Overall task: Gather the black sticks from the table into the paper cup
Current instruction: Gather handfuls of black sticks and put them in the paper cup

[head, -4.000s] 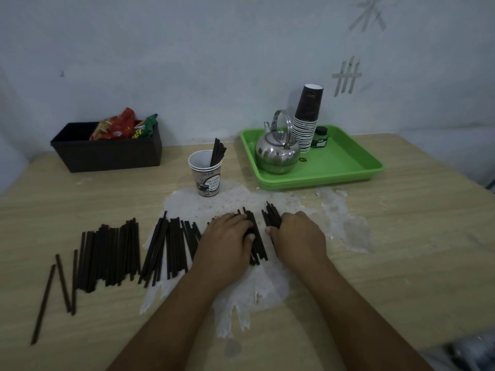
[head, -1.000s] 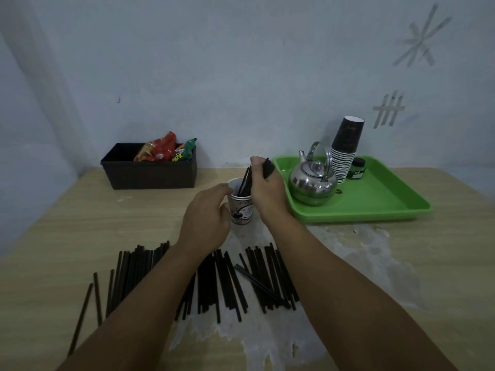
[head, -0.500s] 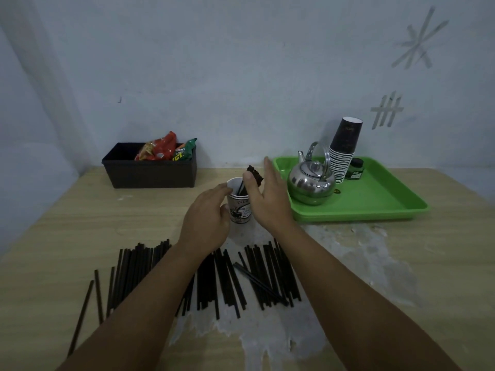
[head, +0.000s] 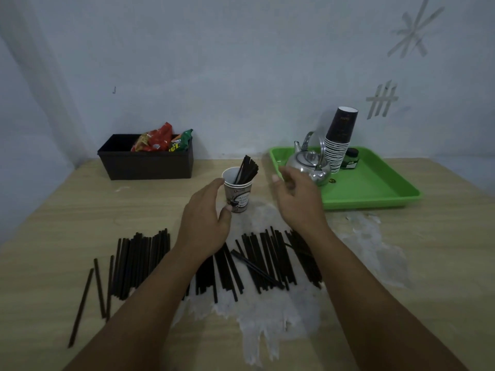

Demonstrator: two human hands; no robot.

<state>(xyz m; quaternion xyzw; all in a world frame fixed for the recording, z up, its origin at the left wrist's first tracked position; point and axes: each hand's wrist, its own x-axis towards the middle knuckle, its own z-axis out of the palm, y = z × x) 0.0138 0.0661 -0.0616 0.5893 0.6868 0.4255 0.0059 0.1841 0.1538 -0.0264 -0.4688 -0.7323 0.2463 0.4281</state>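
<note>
The left hand (head: 205, 223) curled loosely beside the white printed paper cup (head: 237, 192), probably steadying it; the right hand (head: 297, 202) hovered wide and empty, thin black sticks (head: 265, 259) lying nearer the person.

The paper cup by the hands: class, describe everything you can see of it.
The paper cup stands upright on the table, white with dark print. Its mouth is open; several black sticks lean inside, tips above the rim. The left hand curls beside it, thumb near its base; contact is unclear.
</note>
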